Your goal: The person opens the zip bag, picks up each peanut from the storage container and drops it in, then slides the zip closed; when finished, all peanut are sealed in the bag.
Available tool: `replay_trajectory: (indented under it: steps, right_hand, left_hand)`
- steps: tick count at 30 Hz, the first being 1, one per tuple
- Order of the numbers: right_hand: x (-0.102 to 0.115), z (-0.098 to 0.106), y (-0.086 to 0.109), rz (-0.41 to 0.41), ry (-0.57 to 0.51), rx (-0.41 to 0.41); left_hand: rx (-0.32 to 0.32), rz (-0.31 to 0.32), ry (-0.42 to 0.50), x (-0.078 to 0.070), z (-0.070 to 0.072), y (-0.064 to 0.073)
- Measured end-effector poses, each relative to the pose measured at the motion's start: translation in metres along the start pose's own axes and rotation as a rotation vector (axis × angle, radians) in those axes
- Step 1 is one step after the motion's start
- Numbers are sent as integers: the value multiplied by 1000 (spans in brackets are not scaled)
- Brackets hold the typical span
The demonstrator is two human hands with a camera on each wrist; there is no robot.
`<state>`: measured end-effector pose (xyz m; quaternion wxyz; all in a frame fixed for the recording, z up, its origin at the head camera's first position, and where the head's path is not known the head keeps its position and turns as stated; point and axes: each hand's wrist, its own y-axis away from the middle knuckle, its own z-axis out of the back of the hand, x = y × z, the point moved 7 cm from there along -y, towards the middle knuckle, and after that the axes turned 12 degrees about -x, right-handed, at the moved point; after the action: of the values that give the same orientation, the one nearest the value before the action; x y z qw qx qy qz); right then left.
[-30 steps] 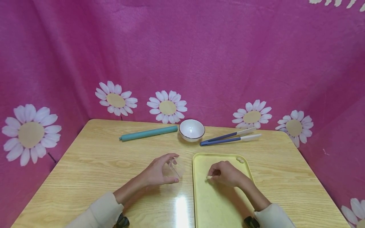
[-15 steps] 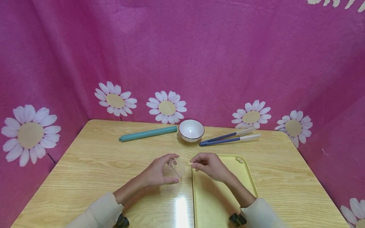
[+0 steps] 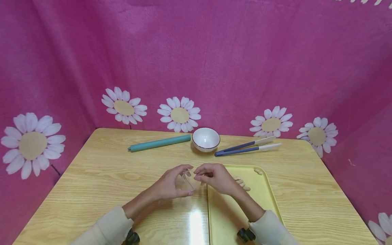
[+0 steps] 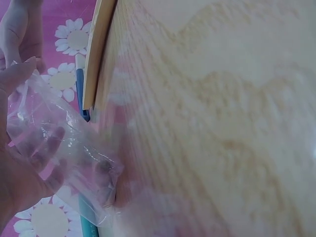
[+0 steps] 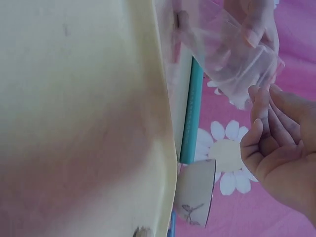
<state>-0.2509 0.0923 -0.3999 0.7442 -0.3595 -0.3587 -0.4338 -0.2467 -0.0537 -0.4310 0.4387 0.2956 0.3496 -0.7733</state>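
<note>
My left hand (image 3: 168, 183) holds a clear plastic bag (image 3: 185, 183) above the table, just left of the yellow tray (image 3: 226, 221). In the left wrist view, fingers show through the thin film of the bag. The right hand (image 3: 215, 177) is at the bag's mouth, its thumb and forefinger slightly parted. No item shows between them in the right wrist view, where the fingertips (image 5: 253, 93) are close to the film; I cannot tell if they touch it. Several tan peanuts (image 3: 243, 185) lie on the tray by the right wrist. Another peanut (image 3: 258, 171) lies in its far right corner.
At the back of the table (image 3: 122, 170) stands a white bowl (image 3: 206, 139) with a dark rim. Left of it lies a teal stick (image 3: 159, 143); blue-and-white tongs (image 3: 239, 149) lie spread on its right. A pink flowered cloth (image 3: 196, 61) hangs behind.
My right hand has moved left from the tray to the bag's mouth. The peanut it pinched no longer shows between its fingers. The left hand has stayed put with the bag.
</note>
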Motion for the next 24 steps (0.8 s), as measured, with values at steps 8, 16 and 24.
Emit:
replay_trajectory:
  steps: [8,16,24]
  right_hand:
    - [-18,29,8,-91,15,-35]
    - [-47,68,16,-107,181,-129]
    - [-69,98,22,-149,317,-173]
  left_hand:
    - [7,10,9,0,0,-1]
    - [7,-7,11,1,0,0]
    - [-2,-3,5,1,2,0]
